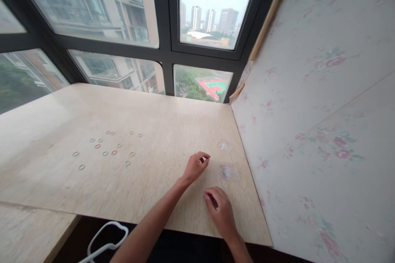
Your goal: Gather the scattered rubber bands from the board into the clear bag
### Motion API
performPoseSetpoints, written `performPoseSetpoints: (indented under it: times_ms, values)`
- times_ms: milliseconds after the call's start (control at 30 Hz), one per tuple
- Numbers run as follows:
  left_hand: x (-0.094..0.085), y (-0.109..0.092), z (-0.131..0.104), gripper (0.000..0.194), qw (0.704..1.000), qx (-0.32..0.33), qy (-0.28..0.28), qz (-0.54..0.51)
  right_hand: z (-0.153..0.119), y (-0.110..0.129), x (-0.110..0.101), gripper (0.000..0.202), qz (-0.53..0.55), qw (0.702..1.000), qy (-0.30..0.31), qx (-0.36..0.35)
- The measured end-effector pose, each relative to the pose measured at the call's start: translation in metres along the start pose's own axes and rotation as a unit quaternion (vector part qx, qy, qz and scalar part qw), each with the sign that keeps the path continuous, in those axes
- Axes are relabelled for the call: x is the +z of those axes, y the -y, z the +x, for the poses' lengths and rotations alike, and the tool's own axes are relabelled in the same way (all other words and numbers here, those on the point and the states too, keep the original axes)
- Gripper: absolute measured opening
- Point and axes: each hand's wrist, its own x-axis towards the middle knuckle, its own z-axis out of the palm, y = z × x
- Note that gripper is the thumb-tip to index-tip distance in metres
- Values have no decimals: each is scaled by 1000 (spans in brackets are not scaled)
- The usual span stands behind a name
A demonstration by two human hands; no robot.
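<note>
My left hand (pixel 196 167) is over the board, thumb and fingertips brought together in a pinch. A bit of dark red shows between its fingers, too small to name. Closer to me, my right hand (pixel 221 210) is curled, with thumb and forefinger nearly meeting; whatever it may hold is hidden. Just right of the left hand lies a small clear plastic box (pixel 228 171) with little ring-like items in it. Behind that is a whitish, see-through piece (pixel 222 145). Several thin coloured rings lie scattered on the left, among them a red ring (pixel 114 153) and a green ring (pixel 75 154).
The pale, marbled windowsill top (pixel 173 131) ends at dark-framed windows (pixel 168 57) behind and a flowered wall (pixel 308 139) on the right. A white looped frame (pixel 108 224) sits below the front edge at the lower left.
</note>
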Motion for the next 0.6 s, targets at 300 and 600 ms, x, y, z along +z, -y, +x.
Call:
performPoseSetpoints:
  times_ms: [300, 600]
  values:
    - [-77, 43, -66, 14, 991, -24, -107, 76, -6, -12, 6, 28, 4, 1000, -4, 19]
    - [-99, 41, -117, 15, 990, -28, -124, 68, 19, 39, 33, 32, 63, 998, 26, -1]
